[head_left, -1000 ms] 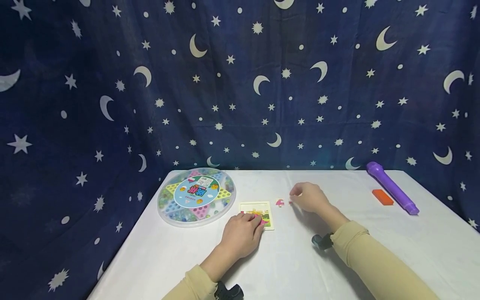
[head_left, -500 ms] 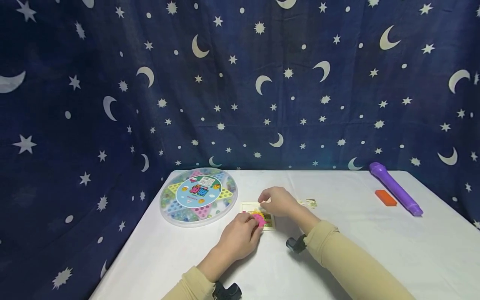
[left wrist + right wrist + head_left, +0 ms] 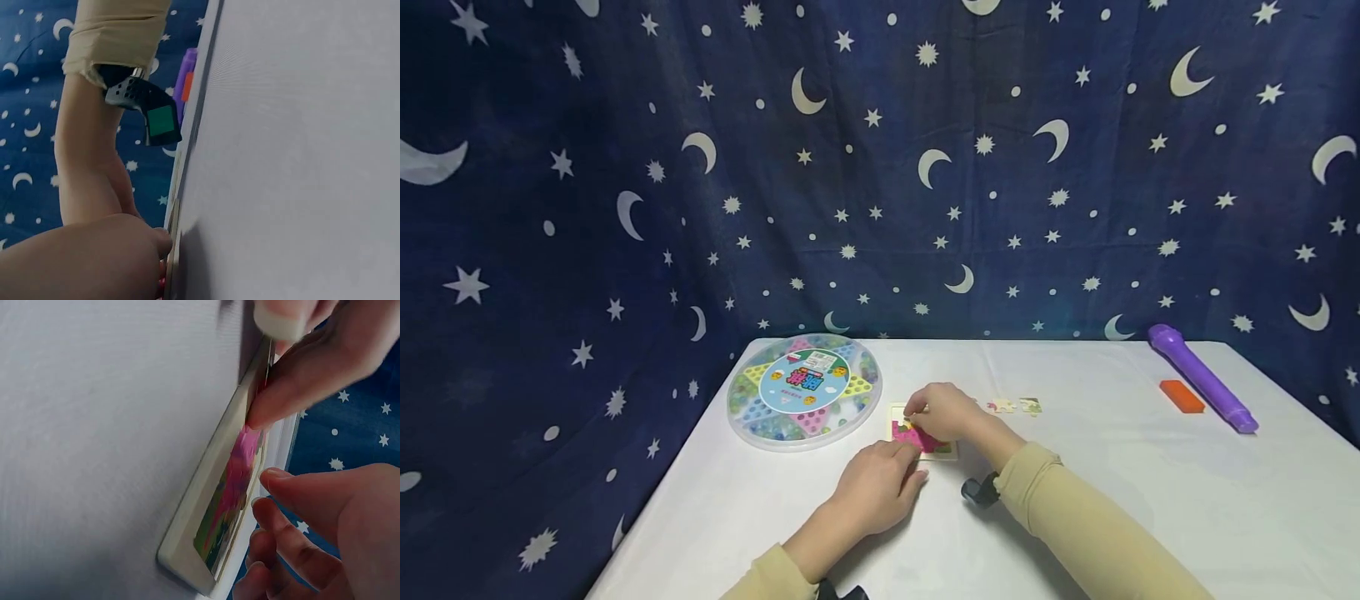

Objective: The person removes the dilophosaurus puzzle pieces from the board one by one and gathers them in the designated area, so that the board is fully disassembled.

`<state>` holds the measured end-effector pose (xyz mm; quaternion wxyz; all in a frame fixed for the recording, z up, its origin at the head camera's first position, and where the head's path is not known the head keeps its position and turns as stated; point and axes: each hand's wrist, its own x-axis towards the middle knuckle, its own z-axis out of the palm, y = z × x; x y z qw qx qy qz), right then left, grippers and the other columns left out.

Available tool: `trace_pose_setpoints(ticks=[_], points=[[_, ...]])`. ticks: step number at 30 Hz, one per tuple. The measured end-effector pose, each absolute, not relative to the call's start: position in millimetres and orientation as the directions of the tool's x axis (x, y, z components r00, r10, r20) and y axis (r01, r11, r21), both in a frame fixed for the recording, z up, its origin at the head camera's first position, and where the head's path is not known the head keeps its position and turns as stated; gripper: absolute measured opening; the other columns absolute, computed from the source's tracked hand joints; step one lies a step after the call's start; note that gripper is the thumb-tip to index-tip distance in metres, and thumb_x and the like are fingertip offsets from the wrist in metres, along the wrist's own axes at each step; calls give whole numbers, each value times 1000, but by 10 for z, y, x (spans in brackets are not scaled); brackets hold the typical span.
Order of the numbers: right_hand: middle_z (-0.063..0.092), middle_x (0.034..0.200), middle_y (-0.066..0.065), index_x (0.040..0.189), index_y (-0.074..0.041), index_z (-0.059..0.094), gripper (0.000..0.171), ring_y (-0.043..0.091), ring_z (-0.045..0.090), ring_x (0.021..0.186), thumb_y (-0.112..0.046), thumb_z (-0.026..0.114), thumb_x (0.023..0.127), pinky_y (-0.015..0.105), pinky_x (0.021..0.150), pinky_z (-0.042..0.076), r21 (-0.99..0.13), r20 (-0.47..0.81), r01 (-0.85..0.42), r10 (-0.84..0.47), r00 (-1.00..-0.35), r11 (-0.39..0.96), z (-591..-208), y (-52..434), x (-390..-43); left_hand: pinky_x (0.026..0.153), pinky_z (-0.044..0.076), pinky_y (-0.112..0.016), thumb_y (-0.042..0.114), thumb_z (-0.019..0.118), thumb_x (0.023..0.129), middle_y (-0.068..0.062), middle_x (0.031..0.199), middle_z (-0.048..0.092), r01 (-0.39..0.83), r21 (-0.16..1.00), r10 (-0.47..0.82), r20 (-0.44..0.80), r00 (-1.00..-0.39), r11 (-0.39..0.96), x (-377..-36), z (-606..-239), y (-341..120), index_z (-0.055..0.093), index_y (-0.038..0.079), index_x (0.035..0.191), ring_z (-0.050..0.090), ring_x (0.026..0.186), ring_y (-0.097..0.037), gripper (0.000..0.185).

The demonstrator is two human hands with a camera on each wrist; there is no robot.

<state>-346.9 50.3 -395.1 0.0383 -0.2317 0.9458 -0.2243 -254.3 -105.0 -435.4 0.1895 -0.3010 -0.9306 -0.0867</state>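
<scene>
The small framed jigsaw puzzle [image 3: 925,435] lies flat on the white worktop [image 3: 1120,483], just beside the round Chinese checkers box [image 3: 805,389]; the left hand [image 3: 880,492] rests at its near edge, fingers loosely curled, seemingly steadying the frame; the right hand [image 3: 943,412] pinches a puzzle piece [image 3: 911,414] over the tray's far side, tilted down as if to seat it; two loose pieces [image 3: 1017,406] lie near.

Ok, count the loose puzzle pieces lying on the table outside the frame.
2 lie side by side right of the right hand: a pale loose piece and a greenish loose piece. Others may be hidden under the hands at the puzzle frame.
</scene>
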Motion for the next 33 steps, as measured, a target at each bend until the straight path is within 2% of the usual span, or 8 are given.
trace_pose_setpoints(ticks=[4, 7, 15, 18, 23, 33], points=[[67, 93, -6, 94, -21, 72, 11, 20, 58, 99, -18, 65, 86, 46, 92, 41, -433, 36, -469, -505, -862, 770, -3989, 475, -3474, 86, 45, -36, 36, 54, 92, -1, 106, 60, 615, 65, 542, 406, -736, 786, -2513, -4364, -1081, 64, 10, 107, 56, 99, -18, 31], [66, 93, -7, 95, -21, 72, 11, 19, 57, 98, -19, 65, 86, 46, 93, 40, -437, 17, -481, -527, -849, 760, -4016, 437, -3477, 88, 43, -39, 38, 52, 93, -3, 111, 56, 602, 64, 538, 382, -751, 796, -2493, -4380, -1089, 63, 11, 110, 51, 105, -20, 35], [62, 81, -9, 88, -19, 68, 7, 15, 55, 84, -15, 62, 87, 42, 88, 44, -424, 16, -480, -523, -852, 768, -4022, 347, -3498, 87, 42, -39, 41, 49, 93, -1, 112, 57, 582, 27, 536, 357, -765, 813, -2443, -4391, -1115, 61, 13, 116, 51, 101, -19, 38], [60, 81, -8, 89, -17, 66, 6, 14, 54, 82, -15, 61, 87, 41, 87, 45, -449, -4, -450, -505, -863, 772, -4011, 332, -3513, 94, 39, -39, 40, 48, 94, -3, 119, 57, 589, 38, 543, 345, -766, 807, -2427, -4394, -1132, 58, 12, 120, 51, 110, -21, 40], [60, 83, -7, 89, -18, 63, 4, 13, 55, 81, -15, 61, 87, 40, 84, 46, -472, -17, -418, -482, -876, 776, -4007, 344, -3540, 102, 32, -42, 40, 42, 96, -6, 131, 51, 595, 69, 549, 311, -776, 801, -2402, -4424, -1149, 52, 9, 130, 44, 123, -23, 46], [63, 84, -7, 93, -20, 67, 9, 15, 57, 83, -15, 67, 85, 41, 83, 46, -494, 14, -442, -501, -865, 749, -3928, 380, -3481, 102, 30, -43, 41, 40, 97, -4, 130, 47, 580, 64, 534, 320, -783, 812, -2387, -4445, -1170, 47, 10, 135, 42, 121, -21, 50]])
